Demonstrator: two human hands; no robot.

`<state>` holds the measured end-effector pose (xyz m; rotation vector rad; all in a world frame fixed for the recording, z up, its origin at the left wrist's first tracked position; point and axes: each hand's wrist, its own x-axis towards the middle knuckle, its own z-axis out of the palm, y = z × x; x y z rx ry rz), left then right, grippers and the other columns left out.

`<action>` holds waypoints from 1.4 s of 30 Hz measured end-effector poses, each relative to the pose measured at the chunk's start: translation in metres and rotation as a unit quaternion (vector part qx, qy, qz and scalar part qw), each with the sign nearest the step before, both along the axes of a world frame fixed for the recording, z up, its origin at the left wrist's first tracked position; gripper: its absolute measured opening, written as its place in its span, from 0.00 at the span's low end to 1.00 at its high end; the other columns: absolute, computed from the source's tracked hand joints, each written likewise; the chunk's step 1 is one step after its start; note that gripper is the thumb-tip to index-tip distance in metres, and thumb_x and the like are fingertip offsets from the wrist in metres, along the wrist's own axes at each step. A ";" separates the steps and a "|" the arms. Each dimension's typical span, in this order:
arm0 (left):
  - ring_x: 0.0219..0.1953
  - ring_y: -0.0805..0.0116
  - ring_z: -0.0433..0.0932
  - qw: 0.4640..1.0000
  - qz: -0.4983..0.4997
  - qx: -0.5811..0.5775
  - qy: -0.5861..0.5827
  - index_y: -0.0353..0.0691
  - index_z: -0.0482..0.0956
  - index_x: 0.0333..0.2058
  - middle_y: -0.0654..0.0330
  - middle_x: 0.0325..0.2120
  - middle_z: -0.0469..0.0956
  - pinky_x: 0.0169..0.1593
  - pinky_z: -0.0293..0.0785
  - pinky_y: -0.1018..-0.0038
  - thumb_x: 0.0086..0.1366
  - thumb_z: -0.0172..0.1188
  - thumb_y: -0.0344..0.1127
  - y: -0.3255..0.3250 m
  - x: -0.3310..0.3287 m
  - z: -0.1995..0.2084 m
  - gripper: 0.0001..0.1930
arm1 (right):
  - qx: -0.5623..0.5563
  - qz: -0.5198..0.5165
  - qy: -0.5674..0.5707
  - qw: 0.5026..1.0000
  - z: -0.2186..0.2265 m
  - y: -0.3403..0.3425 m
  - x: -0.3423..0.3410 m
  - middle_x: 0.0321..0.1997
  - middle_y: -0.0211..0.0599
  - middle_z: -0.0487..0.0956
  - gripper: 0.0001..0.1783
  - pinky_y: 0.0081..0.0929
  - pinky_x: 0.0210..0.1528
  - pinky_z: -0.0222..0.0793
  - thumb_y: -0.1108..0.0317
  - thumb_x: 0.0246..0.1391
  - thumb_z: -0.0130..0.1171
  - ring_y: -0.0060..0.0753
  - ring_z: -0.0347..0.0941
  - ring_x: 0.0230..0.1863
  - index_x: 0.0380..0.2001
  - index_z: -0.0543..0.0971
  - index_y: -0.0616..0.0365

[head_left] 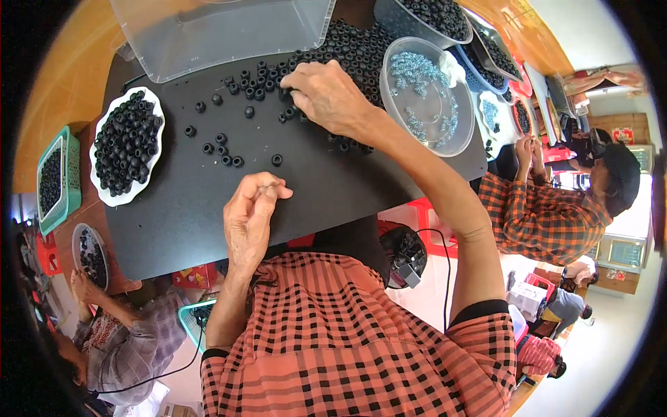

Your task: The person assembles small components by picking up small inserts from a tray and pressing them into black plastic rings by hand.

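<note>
My right hand (326, 94) reaches over small black ring-shaped pieces (260, 82) on the dark table. Its fingers curl down among the pieces; what lies between the fingertips is not clear. Nearer to me, my left hand (251, 212) is raised above the front edge with thumb and fingertips pinched together. Anything in that pinch is too small to name. A single black piece (277, 160) lies just beyond the left hand. Several more are scattered between that hand and the dense heap (351, 52) at the back.
On the left stands a white scalloped plate (159, 132) heaped with black pieces. A clear round tub (467, 132) of small pale-blue pieces is to the right, beside filled bowls (389, 21). An empty clear bin (236, 42) sits at the back. Co-workers (549, 215) sit at both sides.
</note>
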<state>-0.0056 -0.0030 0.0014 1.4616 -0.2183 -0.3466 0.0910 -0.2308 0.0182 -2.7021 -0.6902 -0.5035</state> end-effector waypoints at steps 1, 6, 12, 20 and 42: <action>0.33 0.82 0.72 1.000 0.003 -0.001 0.002 0.35 0.76 0.39 0.62 0.30 0.80 0.38 0.65 0.83 0.68 0.50 0.29 0.000 0.000 0.000 0.07 | 0.032 0.024 0.017 0.999 -0.001 0.003 0.002 0.30 0.40 0.78 0.08 0.38 0.37 0.71 0.72 0.50 0.56 0.45 0.75 0.33 0.34 0.80 0.60; 0.34 0.82 0.71 1.000 -0.001 -0.030 -0.005 0.35 0.75 0.39 0.63 0.30 0.79 0.42 0.67 0.82 0.69 0.50 0.28 0.000 0.000 0.000 0.06 | 0.148 0.013 0.078 0.986 0.009 0.008 0.001 0.32 0.40 0.79 0.07 0.37 0.37 0.71 0.73 0.47 0.59 0.43 0.76 0.34 0.33 0.81 0.59; 0.33 0.83 0.71 0.999 -0.011 -0.034 0.010 0.35 0.75 0.40 0.63 0.30 0.79 0.40 0.66 0.83 0.68 0.50 0.28 0.002 0.001 -0.001 0.06 | 0.073 0.047 0.070 0.994 0.009 0.019 -0.019 0.33 0.36 0.79 0.09 0.37 0.39 0.66 0.71 0.47 0.60 0.40 0.75 0.37 0.34 0.80 0.60; 0.32 0.84 0.70 1.000 -0.002 -0.025 -0.017 0.35 0.75 0.40 0.64 0.30 0.79 0.36 0.65 0.85 0.69 0.50 0.29 0.000 0.000 -0.002 0.07 | -0.050 0.081 0.036 0.995 0.006 0.030 -0.024 0.32 0.27 0.76 0.08 0.34 0.41 0.58 0.71 0.43 0.63 0.32 0.69 0.36 0.31 0.79 0.54; 0.32 0.79 0.72 0.996 0.042 0.041 -0.062 0.35 0.76 0.39 0.62 0.32 0.79 0.38 0.68 0.81 0.66 0.53 0.29 -0.002 0.000 0.004 0.06 | 0.472 -0.046 0.129 0.871 -0.016 0.048 -0.136 0.37 0.38 0.79 0.10 0.19 0.34 0.72 0.84 0.47 0.57 0.21 0.77 0.31 0.35 0.78 0.65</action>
